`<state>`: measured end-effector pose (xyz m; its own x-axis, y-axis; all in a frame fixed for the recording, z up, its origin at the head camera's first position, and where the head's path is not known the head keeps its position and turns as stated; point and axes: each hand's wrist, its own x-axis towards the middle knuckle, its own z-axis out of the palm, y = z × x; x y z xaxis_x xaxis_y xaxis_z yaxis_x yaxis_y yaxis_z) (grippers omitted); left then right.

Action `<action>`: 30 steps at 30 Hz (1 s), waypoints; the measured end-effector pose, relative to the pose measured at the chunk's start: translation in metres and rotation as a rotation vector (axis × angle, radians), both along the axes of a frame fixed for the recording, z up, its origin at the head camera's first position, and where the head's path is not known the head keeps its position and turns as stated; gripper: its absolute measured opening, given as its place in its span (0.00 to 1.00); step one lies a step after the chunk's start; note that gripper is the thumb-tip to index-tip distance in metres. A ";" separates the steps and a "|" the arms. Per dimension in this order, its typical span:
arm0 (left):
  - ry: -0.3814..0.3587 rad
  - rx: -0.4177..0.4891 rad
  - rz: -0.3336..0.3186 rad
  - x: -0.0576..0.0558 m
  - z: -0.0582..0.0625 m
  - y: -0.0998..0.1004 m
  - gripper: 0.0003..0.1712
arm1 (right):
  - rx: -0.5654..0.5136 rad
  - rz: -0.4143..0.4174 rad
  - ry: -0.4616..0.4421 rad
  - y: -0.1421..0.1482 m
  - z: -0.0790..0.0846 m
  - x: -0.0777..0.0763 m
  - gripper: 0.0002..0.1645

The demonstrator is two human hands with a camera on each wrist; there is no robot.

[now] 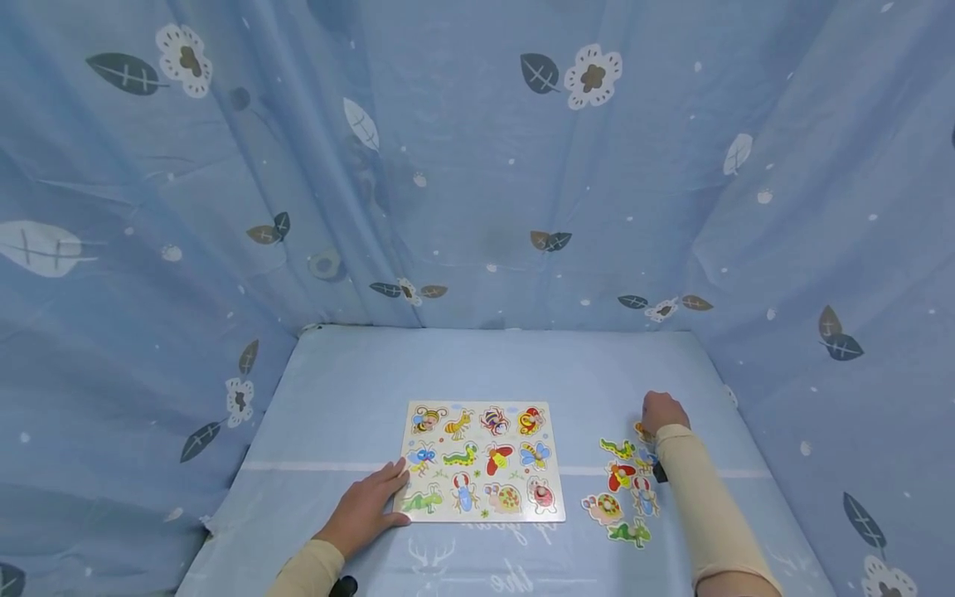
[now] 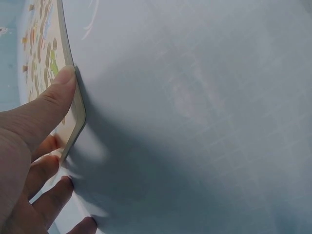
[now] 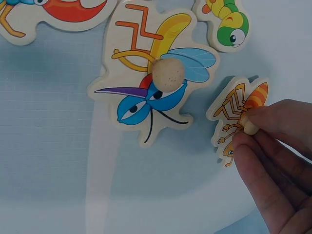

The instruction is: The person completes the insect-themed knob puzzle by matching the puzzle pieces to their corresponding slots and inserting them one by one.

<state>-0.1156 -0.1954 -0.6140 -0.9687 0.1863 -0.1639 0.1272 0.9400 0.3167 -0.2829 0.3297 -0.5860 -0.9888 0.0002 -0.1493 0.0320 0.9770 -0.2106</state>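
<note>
A wooden puzzle board [image 1: 481,460] printed with insects and other small creatures lies on the table. My left hand [image 1: 367,507] rests at its near left corner; in the left wrist view the thumb [image 2: 53,100] touches the board's edge, and the loosely spread fingers lie round the corner. To the right, my right hand [image 1: 664,412] pinches the round wooden knob of an orange-striped ant puzzle piece [image 3: 226,122] between thumb and fingertips. Beside it lies a mosquito piece [image 3: 190,105] with a knob, and a green caterpillar piece [image 3: 231,29] is close by.
More loose pieces lie right of the board: a red-winged bug [image 1: 621,476], a snail [image 1: 603,507], a green grasshopper-like insect [image 1: 630,533] and a blue beetle with red pincers [image 1: 645,497]. Patterned blue cloth [image 1: 477,166] hangs around the table on the far side and flanks.
</note>
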 end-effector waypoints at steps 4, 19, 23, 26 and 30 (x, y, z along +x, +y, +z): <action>0.012 0.005 0.004 0.000 0.002 -0.003 0.49 | 0.005 0.037 -0.008 -0.014 0.007 -0.007 0.07; 0.027 -0.001 0.001 0.001 -0.004 -0.007 0.49 | -0.015 0.233 -0.031 -0.148 0.031 -0.032 0.08; 0.030 -0.007 -0.011 0.001 -0.004 -0.007 0.49 | 0.007 0.267 -0.036 -0.184 0.032 -0.033 0.09; 0.034 -0.003 -0.024 0.001 -0.004 -0.007 0.48 | 0.006 0.317 -0.017 -0.207 0.030 -0.032 0.10; 0.039 0.017 -0.035 0.004 -0.003 -0.006 0.48 | -0.007 0.387 0.011 -0.235 0.027 -0.028 0.11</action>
